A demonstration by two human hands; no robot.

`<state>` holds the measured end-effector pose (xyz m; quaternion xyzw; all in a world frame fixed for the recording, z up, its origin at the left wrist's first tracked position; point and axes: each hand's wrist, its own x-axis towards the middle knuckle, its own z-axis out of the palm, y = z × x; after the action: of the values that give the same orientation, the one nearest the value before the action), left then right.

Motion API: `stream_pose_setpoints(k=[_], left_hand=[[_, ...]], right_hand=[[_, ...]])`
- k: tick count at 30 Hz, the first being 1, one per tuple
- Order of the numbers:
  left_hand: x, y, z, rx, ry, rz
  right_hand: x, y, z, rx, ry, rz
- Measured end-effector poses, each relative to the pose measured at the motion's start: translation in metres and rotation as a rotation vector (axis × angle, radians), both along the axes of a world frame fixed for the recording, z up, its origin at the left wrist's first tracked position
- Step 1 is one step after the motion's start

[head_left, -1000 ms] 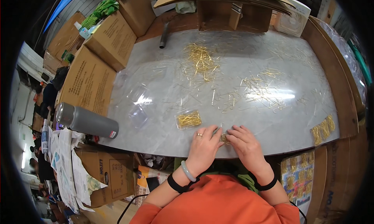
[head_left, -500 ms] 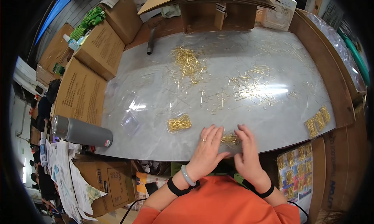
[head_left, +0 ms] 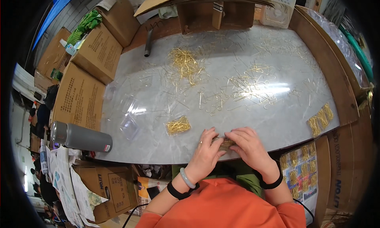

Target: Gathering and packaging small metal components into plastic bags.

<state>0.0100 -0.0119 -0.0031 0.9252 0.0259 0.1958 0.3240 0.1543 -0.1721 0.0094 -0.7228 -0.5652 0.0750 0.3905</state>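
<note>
At the table's front edge my left hand (head_left: pixel 206 149) and my right hand (head_left: pixel 248 146) press in from both sides on a small bundle of gold wire hooks (head_left: pixel 225 144). Their fingers are bent round its ends and partly hide it. To the left, a clear tray filled with gold wire hooks (head_left: pixel 178 126) lies flat, apart from my hands. Beyond them spread a dense pile of gold hooks (head_left: pixel 185 62) and a looser scatter of hooks (head_left: pixel 253 84). Several neat bundles of hooks (head_left: pixel 320 119) lie side by side at the right edge.
Empty clear plastic trays (head_left: pixel 129 126) lie on the left of the grey table (head_left: pixel 158 146). A grey flask (head_left: pixel 83 137) and cardboard boxes (head_left: pixel 79 95) line the left side. At the back are a rake-like tool (head_left: pixel 148 43) and an open carton (head_left: pixel 198 18); more bundles (head_left: pixel 301 168) sit lower right.
My hands have come closer together round the bundle, and the right hand has moved left with its fingers now bent over it. The view has shifted slightly.
</note>
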Motion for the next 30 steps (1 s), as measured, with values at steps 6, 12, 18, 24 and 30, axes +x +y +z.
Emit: stream_pose_setpoints(k=[6, 12, 18, 24, 30], left_hand=[[-0.001, -0.009, -0.009, 0.178, 0.008, 0.049], [-0.002, -0.005, -0.007, 0.014, 0.05, 0.029], [-0.005, 0.0, -0.002, -0.09, 0.002, 0.04], [-0.011, -0.003, 0.001, -0.108, -0.036, 0.121], [-0.039, -0.005, 0.005, -0.014, -0.042, 0.343]], right_hand=[[-0.042, 0.002, -0.004, 0.055, 0.038, -0.218], [-0.046, 0.022, -0.01, 0.151, 0.268, -0.118], [-0.029, 0.015, 0.003, 0.002, -0.04, 0.006], [-0.034, 0.017, -0.01, 0.036, -0.362, -0.09], [-0.039, 0.018, -0.01, 0.031, -0.374, -0.137]])
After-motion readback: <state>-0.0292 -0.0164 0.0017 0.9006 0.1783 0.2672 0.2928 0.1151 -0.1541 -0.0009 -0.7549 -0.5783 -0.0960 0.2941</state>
